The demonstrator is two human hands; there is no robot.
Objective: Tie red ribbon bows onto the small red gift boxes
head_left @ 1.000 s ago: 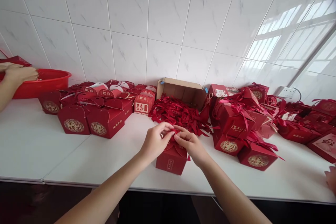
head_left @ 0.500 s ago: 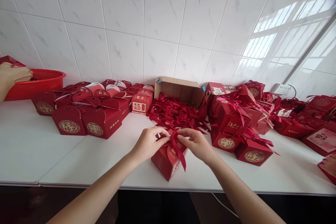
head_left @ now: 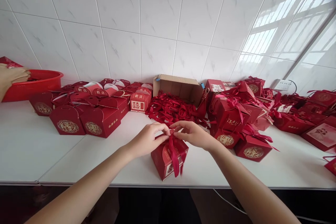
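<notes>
Glossy red ribbon [head_left: 174,153]: second tail now dangles toward me. My left fingers [head_left: 160,140], right fingers [head_left: 182,135] pinched on its top, equally near, above red cardboard box [head_left: 158,158] on white tabletop [head_left: 131,175].

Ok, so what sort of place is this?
Possibly a small gift-packing workspace, though a home can't be ruled out: clusters of red gift boxes and a heap of red satin ribbons share a white table against a tiled wall.
</notes>
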